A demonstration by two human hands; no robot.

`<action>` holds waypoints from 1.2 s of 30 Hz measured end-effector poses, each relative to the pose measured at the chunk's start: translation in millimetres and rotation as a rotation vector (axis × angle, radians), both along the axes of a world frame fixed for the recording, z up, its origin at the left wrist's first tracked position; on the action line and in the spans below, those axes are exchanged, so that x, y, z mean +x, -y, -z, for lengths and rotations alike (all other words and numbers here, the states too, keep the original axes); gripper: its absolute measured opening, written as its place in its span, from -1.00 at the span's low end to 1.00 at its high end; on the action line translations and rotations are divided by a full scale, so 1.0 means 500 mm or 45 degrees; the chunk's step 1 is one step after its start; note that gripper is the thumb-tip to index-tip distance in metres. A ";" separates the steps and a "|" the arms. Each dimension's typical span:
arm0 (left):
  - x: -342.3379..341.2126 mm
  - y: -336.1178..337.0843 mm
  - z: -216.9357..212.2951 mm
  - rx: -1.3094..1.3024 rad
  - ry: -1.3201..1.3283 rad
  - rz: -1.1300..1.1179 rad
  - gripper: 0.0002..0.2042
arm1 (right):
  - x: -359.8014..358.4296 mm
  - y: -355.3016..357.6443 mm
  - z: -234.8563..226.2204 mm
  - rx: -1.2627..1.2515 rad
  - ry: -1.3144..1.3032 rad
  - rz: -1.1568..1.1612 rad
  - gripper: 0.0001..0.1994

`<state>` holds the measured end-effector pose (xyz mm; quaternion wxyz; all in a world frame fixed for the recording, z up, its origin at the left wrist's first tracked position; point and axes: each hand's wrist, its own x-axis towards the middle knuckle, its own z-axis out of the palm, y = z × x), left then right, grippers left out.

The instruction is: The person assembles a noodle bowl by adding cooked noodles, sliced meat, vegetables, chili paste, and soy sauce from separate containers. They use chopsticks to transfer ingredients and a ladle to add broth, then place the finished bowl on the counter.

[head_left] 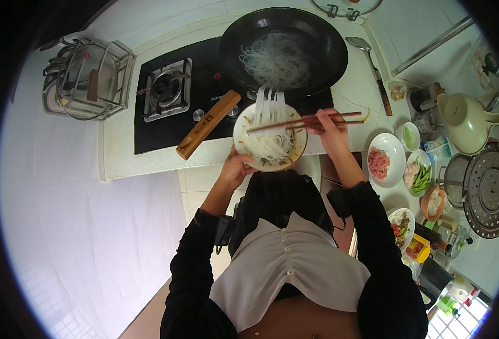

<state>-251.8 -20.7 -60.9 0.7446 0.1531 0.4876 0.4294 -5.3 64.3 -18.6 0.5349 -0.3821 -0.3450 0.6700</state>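
Note:
My left hand (236,168) is closed on the lower left edge of a white bowl (241,148) with a patterned rim, held in front of the stove. Brown wooden chopsticks (345,120) are gripped in my right hand (329,133) and reach across the bowl. White noodles (269,148) lie in the bowl, and a strand bundle (270,101) stretches from the chopsticks toward the wok's near edge. More translucent noodles (275,59) sit in the black wok (331,51) beyond. The wok's wooden handle (208,124) points toward the near left.
A second burner (167,87) is left of the wok, with a wire rack (116,70) of lids farther left. A spatula (376,70) rests right of the wok. Plates of sliced meat (393,147) and green vegetables (422,179) line the right counter, beside a perforated steamer plate (489,192).

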 end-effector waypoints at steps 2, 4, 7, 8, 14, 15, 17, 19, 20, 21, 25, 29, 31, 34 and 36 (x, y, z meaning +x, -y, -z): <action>-0.002 -0.008 0.003 -0.006 -0.006 0.010 -0.40 | 0.012 0.031 -0.026 0.044 0.132 -0.033 -0.90; -0.003 -0.011 0.005 0.016 0.032 0.017 -0.39 | 0.025 0.059 -0.058 0.227 0.361 -0.117 -0.89; 0.000 -0.013 0.006 0.033 0.074 -0.019 -0.40 | 0.054 0.079 -0.111 0.428 0.722 -0.203 -0.87; 0.002 -0.012 0.005 0.057 0.103 -0.040 -0.41 | 0.073 0.079 -0.129 0.461 0.784 -0.176 -0.87; 0.000 -0.009 -0.007 0.035 0.069 -0.017 -0.40 | 0.073 -0.007 -0.093 0.390 0.376 0.163 -0.82; 0.000 -0.008 -0.009 0.038 0.069 -0.016 -0.39 | 0.058 -0.022 -0.071 0.276 0.286 0.209 -0.82; 0.000 -0.001 -0.015 0.045 0.063 -0.037 -0.39 | 0.020 -0.042 -0.032 0.258 0.065 0.188 -0.82; -0.001 0.003 -0.018 0.016 0.035 -0.044 -0.38 | -0.006 -0.053 -0.011 0.164 -0.053 0.193 -0.82; -0.001 0.004 -0.019 0.018 0.033 -0.053 -0.37 | -0.016 -0.058 -0.006 0.124 -0.074 0.188 -0.82; -0.001 0.005 -0.019 0.015 0.023 -0.047 -0.37 | -0.022 -0.059 -0.006 0.084 -0.094 0.183 -0.82; -0.004 0.006 -0.016 0.023 0.020 -0.037 -0.36 | -0.010 -0.029 -0.043 0.004 -0.113 0.145 -0.88; -0.010 0.001 -0.011 0.045 0.038 -0.016 -0.36 | 0.022 0.046 -0.106 0.340 0.369 -0.128 -0.91; -0.010 0.000 -0.009 0.043 0.036 -0.014 -0.36 | 0.041 0.087 -0.142 0.484 0.608 -0.207 -0.91; -0.008 -0.001 -0.011 0.047 0.048 -0.022 -0.35 | 0.070 0.085 -0.174 0.630 0.676 -0.119 -0.89; -0.006 -0.002 -0.014 0.044 0.055 -0.033 -0.35 | 0.092 0.051 -0.171 0.625 0.706 0.020 -0.88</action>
